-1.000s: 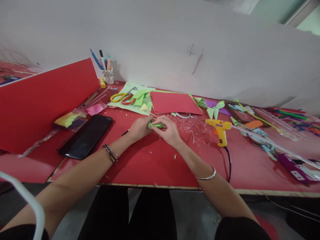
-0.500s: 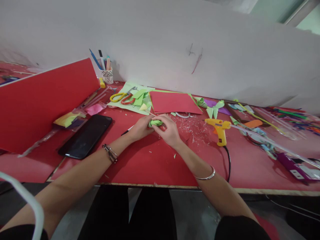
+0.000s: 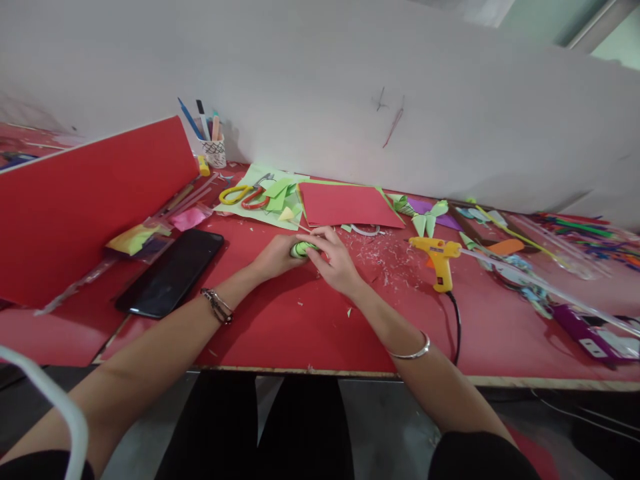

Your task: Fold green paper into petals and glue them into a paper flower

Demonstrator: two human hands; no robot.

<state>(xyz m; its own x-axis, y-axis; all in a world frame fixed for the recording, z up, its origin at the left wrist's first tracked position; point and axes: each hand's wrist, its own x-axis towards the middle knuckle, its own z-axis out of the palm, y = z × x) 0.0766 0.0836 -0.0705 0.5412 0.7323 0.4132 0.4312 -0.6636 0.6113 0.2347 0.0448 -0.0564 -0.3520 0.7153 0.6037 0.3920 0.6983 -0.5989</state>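
Observation:
Between my hands, above the middle of the red table, is a small green rolled paper piece (image 3: 301, 250). My left hand (image 3: 276, 257) is closed around its left side. The fingers of my right hand (image 3: 335, 260) pinch its right side, and they cover part of it. Just beyond the fingers lies a thin stick with a pale yellow tip (image 3: 287, 214). Farther back, yellow-handled scissors (image 3: 236, 195) and red-handled scissors (image 3: 256, 199) rest on a light green sheet (image 3: 250, 213) among green paper scraps (image 3: 281, 193).
A black phone (image 3: 170, 273) lies to the left, near an upright red board (image 3: 100, 207). On the right are a yellow glue gun (image 3: 440, 260) with a black cord and a purple power strip (image 3: 585, 335). Red paper (image 3: 350, 205) and a pen cup (image 3: 214, 153) stand toward the wall.
The green paper piece has turned in my fingers and shifted slightly left. My left hand has moved a little left with it, and my right fingers have changed their grip.

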